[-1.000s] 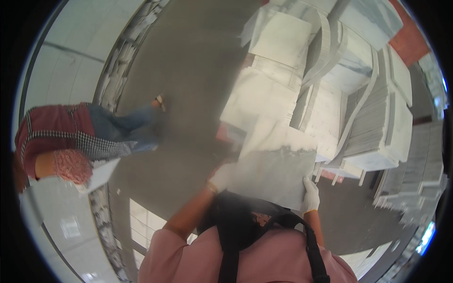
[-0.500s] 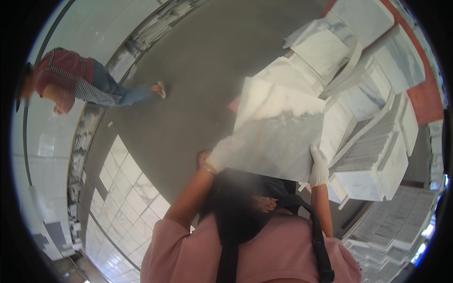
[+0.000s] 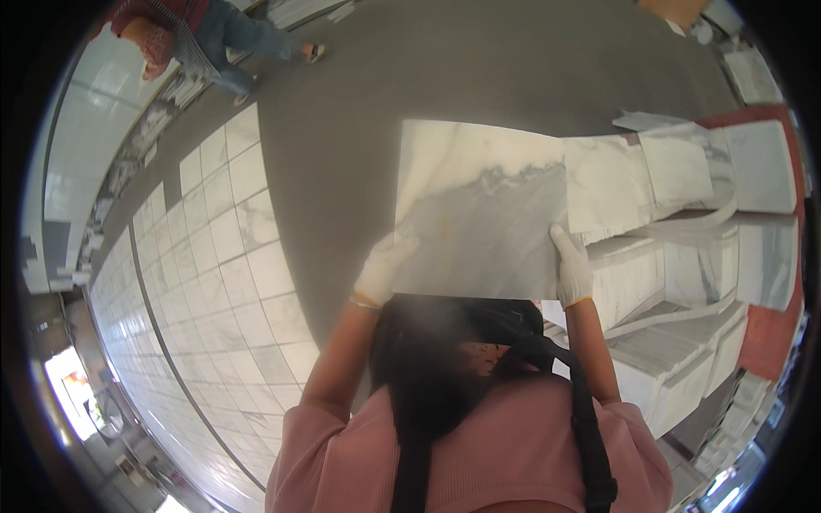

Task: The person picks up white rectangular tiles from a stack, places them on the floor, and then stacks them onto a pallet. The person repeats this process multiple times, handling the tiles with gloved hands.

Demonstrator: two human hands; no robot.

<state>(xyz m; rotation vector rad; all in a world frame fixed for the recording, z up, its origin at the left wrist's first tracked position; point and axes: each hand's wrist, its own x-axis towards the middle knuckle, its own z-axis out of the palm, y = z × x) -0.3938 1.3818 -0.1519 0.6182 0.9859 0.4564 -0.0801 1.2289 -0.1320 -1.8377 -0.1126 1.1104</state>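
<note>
A square marble tile [image 3: 483,222], white along its far part and grey veined over the rest, is held up in front of my waist. My left hand [image 3: 386,267], in a white work glove, grips its left edge. The matching gloved right hand [image 3: 573,272] holds the right edge, thumb lying on the face and the other fingers out of sight behind. Just right of the tile are stacked white and grey marble tiles [image 3: 603,184], some standing on edge.
Laid-out white tiles [image 3: 224,274] in a grid cover the left side. Grey floor [image 3: 342,128] runs beyond and between. A co-worker in jeans [image 3: 244,38] is at the far left. A red surface [image 3: 765,342] lies under the stacks; strips [image 3: 658,227] jut between them.
My view has swung left, so the stacks sit lower right and the laid tiles show more. The tile stays in both hands, now squarer to me. The co-worker appears farther up in view.
</note>
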